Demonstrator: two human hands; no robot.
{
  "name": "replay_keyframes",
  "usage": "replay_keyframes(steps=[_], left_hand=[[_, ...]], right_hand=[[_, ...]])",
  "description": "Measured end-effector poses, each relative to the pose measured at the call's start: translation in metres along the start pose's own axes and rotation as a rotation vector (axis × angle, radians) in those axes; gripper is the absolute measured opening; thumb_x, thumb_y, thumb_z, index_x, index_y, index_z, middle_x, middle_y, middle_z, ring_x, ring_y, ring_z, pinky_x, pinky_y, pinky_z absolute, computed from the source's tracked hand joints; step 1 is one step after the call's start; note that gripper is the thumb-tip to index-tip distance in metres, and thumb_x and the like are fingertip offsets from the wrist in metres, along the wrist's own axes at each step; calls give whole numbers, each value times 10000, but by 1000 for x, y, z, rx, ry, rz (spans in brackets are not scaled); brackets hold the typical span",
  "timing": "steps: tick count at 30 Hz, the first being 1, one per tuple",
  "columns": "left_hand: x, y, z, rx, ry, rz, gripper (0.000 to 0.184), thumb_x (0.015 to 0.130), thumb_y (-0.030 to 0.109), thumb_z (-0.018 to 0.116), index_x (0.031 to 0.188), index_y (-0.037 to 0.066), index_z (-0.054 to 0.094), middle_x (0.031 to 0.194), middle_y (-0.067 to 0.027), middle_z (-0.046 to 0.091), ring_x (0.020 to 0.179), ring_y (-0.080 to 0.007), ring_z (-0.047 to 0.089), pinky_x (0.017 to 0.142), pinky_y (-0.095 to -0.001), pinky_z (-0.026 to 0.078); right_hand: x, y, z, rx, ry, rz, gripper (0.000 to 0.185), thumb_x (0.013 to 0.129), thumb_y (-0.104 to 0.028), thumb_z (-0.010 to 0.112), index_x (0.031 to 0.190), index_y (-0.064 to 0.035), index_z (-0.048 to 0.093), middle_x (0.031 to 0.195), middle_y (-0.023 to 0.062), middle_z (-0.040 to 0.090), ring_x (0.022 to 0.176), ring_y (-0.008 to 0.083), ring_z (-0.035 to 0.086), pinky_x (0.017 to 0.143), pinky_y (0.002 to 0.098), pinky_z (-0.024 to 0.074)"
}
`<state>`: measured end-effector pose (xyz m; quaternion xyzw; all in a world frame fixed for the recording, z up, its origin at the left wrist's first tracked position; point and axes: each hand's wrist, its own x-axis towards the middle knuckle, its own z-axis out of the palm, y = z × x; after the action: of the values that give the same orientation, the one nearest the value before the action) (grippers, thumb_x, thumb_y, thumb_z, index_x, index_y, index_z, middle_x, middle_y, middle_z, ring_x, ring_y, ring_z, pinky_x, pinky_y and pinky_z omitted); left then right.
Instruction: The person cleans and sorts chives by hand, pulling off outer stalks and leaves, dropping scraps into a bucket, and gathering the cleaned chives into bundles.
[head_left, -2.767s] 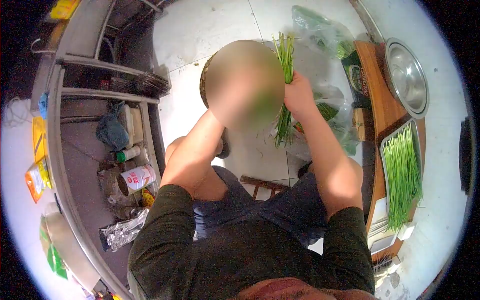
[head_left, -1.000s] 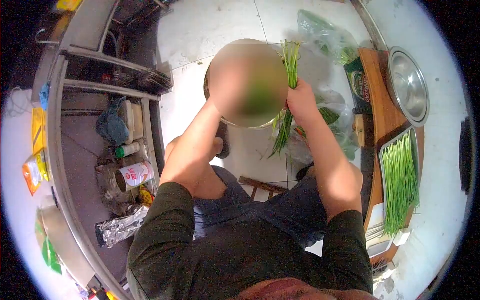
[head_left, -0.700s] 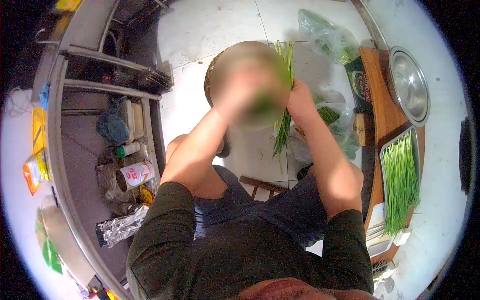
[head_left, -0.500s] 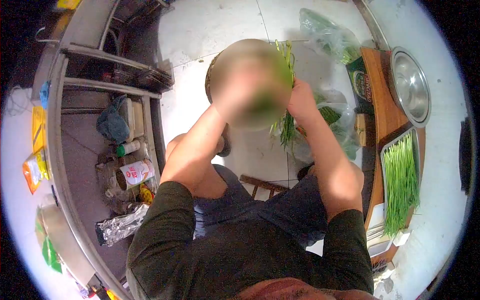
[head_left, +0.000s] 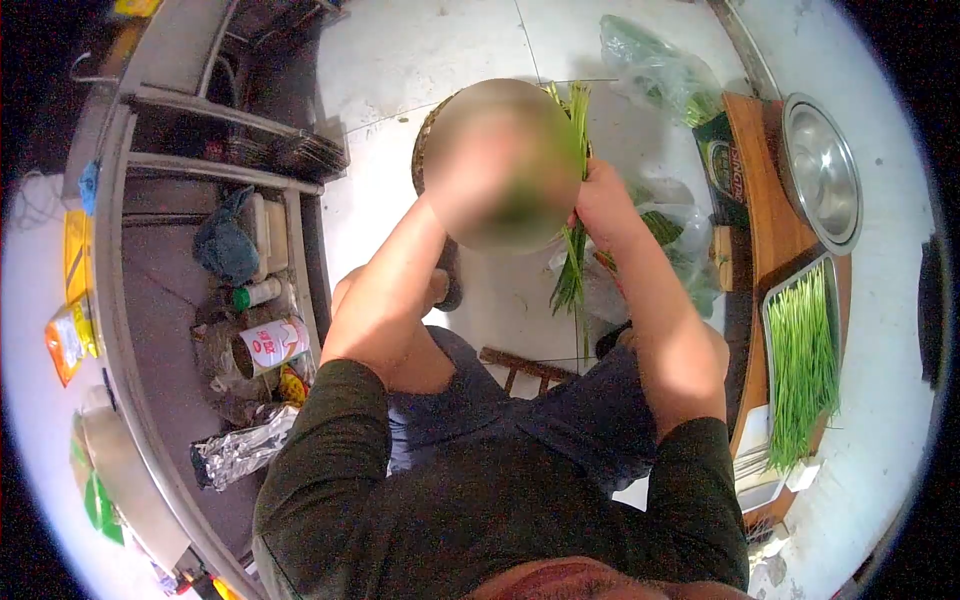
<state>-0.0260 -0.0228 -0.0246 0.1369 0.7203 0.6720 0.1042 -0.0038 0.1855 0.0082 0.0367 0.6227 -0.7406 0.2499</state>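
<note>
My right hand (head_left: 604, 205) is closed round a bunch of long green chives (head_left: 570, 270). Their pale ends stick up past the fingers, and the leafy ends hang toward the floor. My left hand (head_left: 470, 185) lies inside a large round blur, so its fingers and anything in them cannot be made out. Behind the blur, the brown rim of a round container (head_left: 420, 165) shows on the left. More green stems seem to sit within the blurred patch.
At right, a tray of chives (head_left: 800, 365) and a metal bowl (head_left: 820, 175) rest on a wooden surface. Plastic bags with greens (head_left: 660, 75) lie on the tiled floor (head_left: 400, 40). A shelf at left holds a tin (head_left: 272, 346) and crumpled foil (head_left: 240, 450).
The hanging ends of the chives in my right hand have drawn closer together and spread less to the left. Both arms have shifted only slightly.
</note>
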Motion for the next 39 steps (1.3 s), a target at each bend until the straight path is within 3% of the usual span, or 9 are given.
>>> replay_keyframes(steps=[4,8,9,12,18,25,35,38,39], left_hand=[[12,-10,-25,540,79,20,374,930,217,538,1272,67,509,1221,-88,550,1117,-209,530,929,-355,447],[1,-18,-35,1069,234,524,327,894,149,524,1210,69,551,1121,-88,577,1031,-240,548,879,-364,453],[1,-16,-32,1167,197,442,316,902,131,509,1207,58,550,1124,-91,577,1035,-243,547,896,-364,444],[-1,-7,-23,721,94,369,415,921,216,564,1302,63,504,1295,-103,525,1201,-238,491,1017,-378,389],[-12,-17,-2,362,194,231,378,921,196,548,1270,55,511,1233,-106,543,1123,-226,523,959,-365,421],[-2,-12,-15,1100,165,306,356,910,192,559,1242,66,531,1152,-94,573,1066,-219,546,918,-359,447],[6,-16,-11,-211,-39,180,329,883,180,614,1171,34,549,1127,-68,588,1026,-181,561,853,-316,469],[6,0,-7,1144,294,770,280,905,173,584,1149,40,551,1082,-59,583,965,-135,550,811,-285,471],[7,-6,-9,481,122,520,263,917,179,571,1144,48,554,1063,-50,571,928,-127,538,791,-287,470]], right_hand=[[-2,-1,-4,51,-44,27,199,794,-197,684,849,-24,605,645,19,580,492,85,456,456,246,356],[1,2,-4,59,-74,21,171,818,-187,663,871,-30,622,692,37,636,483,83,456,453,241,354],[2,2,-4,60,-64,28,165,821,-184,657,874,-30,630,700,42,646,479,85,458,446,244,360],[4,4,-5,64,-43,44,153,828,-177,648,877,-32,644,720,51,665,474,87,461,439,249,366],[4,6,-2,93,-53,39,165,834,-189,652,905,-41,641,729,40,658,491,88,468,446,248,378],[8,11,2,56,-31,38,187,824,-217,670,881,-42,637,736,31,650,494,88,472,441,248,372],[19,21,10,44,-14,21,266,796,-256,711,928,-45,619,672,11,565,488,88,466,436,257,381],[18,18,10,19,-24,20,257,803,-246,715,935,-48,617,681,12,562,494,91,477,436,263,390],[18,21,11,16,-30,18,257,804,-238,716,937,-43,615,687,12,563,496,94,483,439,265,396]])
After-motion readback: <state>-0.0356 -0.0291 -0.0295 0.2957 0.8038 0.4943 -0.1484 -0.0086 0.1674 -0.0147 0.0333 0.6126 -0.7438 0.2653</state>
